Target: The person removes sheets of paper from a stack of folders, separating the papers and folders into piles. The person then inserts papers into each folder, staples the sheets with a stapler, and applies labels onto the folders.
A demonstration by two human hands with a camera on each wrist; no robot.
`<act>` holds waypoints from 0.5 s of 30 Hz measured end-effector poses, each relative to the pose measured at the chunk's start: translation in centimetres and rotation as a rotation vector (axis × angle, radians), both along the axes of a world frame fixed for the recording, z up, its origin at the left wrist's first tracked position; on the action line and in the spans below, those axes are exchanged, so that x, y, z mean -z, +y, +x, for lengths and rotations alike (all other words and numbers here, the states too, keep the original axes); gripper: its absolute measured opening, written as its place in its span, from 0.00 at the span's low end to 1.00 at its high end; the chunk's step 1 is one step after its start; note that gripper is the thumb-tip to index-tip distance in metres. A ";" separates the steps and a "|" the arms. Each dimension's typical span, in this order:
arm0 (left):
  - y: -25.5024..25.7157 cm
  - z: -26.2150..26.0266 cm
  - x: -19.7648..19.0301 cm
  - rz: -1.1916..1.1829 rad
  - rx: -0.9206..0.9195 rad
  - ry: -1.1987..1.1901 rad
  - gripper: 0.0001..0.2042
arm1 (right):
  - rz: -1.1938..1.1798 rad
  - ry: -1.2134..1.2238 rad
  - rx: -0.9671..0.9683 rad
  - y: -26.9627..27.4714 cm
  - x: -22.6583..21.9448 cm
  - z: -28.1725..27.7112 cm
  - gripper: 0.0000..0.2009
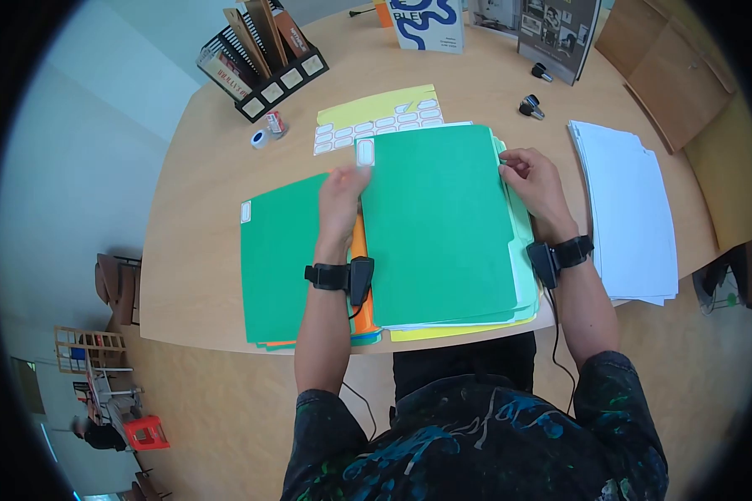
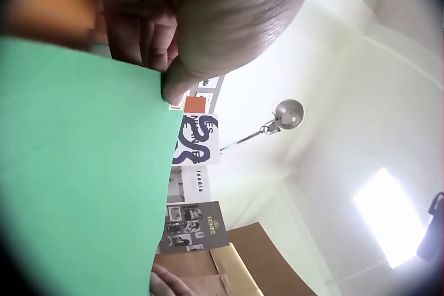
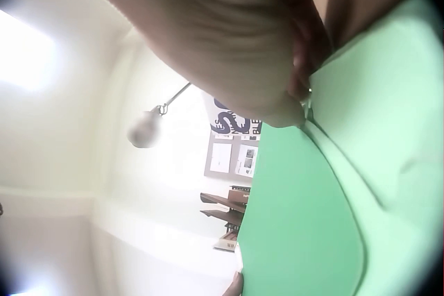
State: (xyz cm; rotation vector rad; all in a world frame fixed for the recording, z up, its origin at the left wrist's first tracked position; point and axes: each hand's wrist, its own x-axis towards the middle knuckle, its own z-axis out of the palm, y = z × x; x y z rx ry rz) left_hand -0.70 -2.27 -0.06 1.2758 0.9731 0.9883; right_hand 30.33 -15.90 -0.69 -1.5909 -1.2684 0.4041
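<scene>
A green folder (image 1: 439, 234) lies on top of a thick stack of folders at the table's front edge, a white label (image 1: 365, 153) at its upper left corner. My left hand (image 1: 341, 200) pinches that corner, the thumb over the label and the fingers curled behind. At the right edge, my right hand (image 1: 539, 188) pinches the green folder near its upper part; its thumb lies on the cover in the right wrist view. Pale green folders (image 1: 522, 250) stick out below that edge. Left of the stack lies another green folder (image 1: 280, 259) with its own label, orange folders showing between.
Sheets of labels (image 1: 376, 125) and yellow paper (image 1: 376, 102) lie behind the stack. White paper (image 1: 631, 209) is piled at right. Further back are a black book holder (image 1: 280, 83), small tape-like rolls (image 1: 260, 139), black clips (image 1: 530, 107) and standing books (image 1: 430, 25).
</scene>
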 end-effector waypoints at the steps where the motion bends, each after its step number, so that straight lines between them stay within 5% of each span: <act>1: -0.2 0.1 -0.2 0.003 -0.002 -0.003 0.11 | 0.003 -0.003 -0.002 0.0 -0.1 0.0 0.13; 4: -0.6 0.4 -0.5 -0.028 0.014 -0.090 0.09 | 0.094 0.071 0.013 -0.1 -1.0 -0.3 0.13; 6: -0.7 0.4 -0.5 -0.031 0.047 -0.164 0.09 | 0.056 0.352 -0.083 -0.7 -2.7 -0.8 0.12; 15: -1.1 0.9 -0.7 -0.068 0.029 -0.216 0.13 | -0.049 0.523 -0.253 -0.1 -1.0 0.3 0.14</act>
